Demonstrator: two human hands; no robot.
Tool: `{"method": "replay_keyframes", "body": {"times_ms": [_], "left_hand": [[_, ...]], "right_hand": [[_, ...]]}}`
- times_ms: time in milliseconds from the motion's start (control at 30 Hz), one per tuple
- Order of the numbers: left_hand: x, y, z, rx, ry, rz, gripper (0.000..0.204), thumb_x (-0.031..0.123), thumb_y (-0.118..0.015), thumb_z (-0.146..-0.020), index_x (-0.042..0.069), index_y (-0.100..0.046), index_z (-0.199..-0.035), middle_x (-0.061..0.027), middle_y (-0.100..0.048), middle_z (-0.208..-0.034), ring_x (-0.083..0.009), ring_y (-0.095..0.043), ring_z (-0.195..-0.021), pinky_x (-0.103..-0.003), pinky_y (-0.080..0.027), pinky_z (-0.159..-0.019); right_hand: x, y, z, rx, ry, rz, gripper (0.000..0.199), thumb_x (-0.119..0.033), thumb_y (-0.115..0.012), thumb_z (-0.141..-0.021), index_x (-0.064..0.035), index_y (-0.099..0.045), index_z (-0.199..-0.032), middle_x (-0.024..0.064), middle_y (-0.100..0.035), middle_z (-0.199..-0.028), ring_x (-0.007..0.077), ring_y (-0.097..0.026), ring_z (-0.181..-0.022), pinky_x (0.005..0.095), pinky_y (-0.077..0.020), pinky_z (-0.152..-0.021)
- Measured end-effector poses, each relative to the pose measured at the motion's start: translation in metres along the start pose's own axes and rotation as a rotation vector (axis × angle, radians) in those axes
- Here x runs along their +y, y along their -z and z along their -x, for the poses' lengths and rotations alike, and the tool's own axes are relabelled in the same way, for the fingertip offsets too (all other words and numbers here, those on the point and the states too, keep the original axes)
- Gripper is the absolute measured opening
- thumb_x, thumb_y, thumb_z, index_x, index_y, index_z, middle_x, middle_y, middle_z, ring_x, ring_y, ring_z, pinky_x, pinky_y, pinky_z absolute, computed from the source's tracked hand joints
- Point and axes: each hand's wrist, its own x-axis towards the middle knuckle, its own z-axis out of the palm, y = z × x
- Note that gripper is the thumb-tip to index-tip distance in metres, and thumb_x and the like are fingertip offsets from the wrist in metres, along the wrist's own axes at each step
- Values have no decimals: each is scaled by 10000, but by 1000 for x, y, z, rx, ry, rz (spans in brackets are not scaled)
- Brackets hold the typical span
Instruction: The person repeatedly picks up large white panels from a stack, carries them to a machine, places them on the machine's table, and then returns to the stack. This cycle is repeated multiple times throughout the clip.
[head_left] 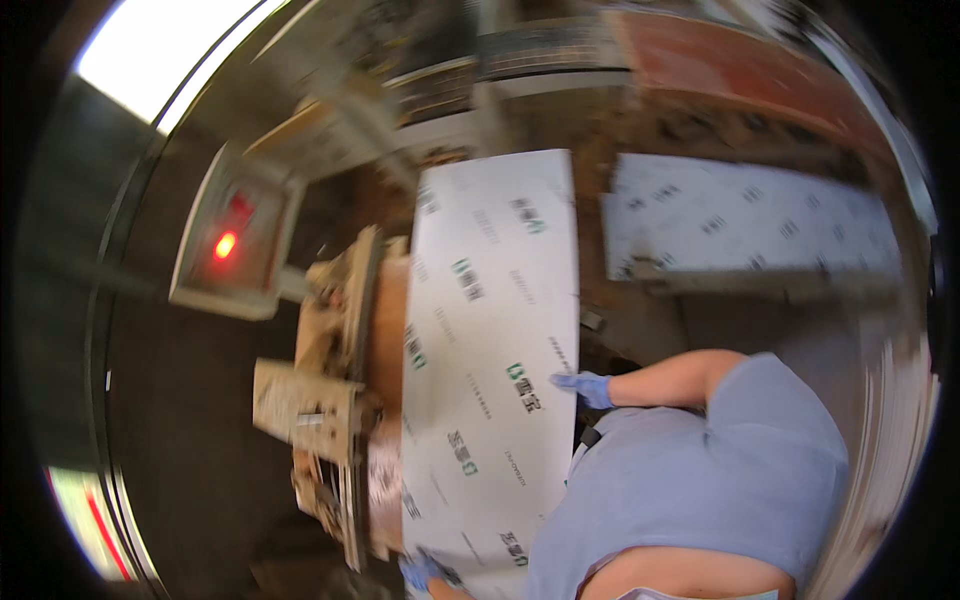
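Note:
A long white panel [490, 330], covered in film with green and black print, lies lengthwise across a machine bed. My right hand [588, 388], in a blue glove, takes hold of the panel's right edge, its fingers on the top face and the palm just outside. Low in the picture, my left hand [420, 572], gloved in blue too, is at the panel's left edge near its close end; blur softens its fingers. My torso, in a light blue short-sleeved shirt, leans in from the lower right.
Left of the panel stands a machine frame [362, 300] with a beige box [305, 408] on it. A control box [240, 235] with a glowing red light is farther left. Another printed white sheet [750, 215] lies at the upper right, beside a reddish surface [740, 75].

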Motion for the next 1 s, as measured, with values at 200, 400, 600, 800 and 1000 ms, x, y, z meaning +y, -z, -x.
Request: {"method": "replay_keyframes", "body": {"times_ms": [200,400,600,800,1000], "left_hand": [[84,-7,-26,-171,-206,-22,603,515,-459,-874,-6,-578,-1154,-217,-577,-1154,-345,-558,-1048,-391,-441,-904],[127,-7,-59,-299,-391,-52,605,529,-439,-876,3,-593,-1131,-218,-588,-1123,-352,-564,-1028,-397,-445,-889],[151,-5,-92,-378,-502,-75,610,543,-420,-877,12,-609,-1108,-220,-600,-1091,-358,-571,-1007,-404,-448,-875],[164,-6,-151,-464,-601,-68,617,557,-401,-879,20,-624,-1084,-221,-611,-1059,-365,-578,-986,-411,-452,-861],[177,5,-251,-568,-700,-54,628,572,-381,-881,29,-640,-1061,-222,-623,-1027,-371,-585,-966,-417,-456,-846]], "right_hand": [[17,-17,13,248,225,-104,550,-387,-722,-772,-47,-583,-1182,88,-617,-1141,188,-578,-1042,317,-458,-887],[37,-24,24,401,304,-132,502,-349,-771,-724,-15,-627,-1069,113,-659,-1000,212,-643,-868,333,-521,-754],[52,-30,25,488,314,-183,464,-320,-771,-729,-13,-632,-1047,110,-664,-979,207,-652,-837,325,-528,-729],[72,-54,33,645,421,-329,470,-322,-757,-743,-4,-626,-1064,118,-663,-994,220,-655,-855,333,-527,-753],[84,-116,22,789,567,-592,417,-276,-701,-800,6,-603,-1091,123,-648,-1039,237,-638,-892,352,-522,-773]]}}
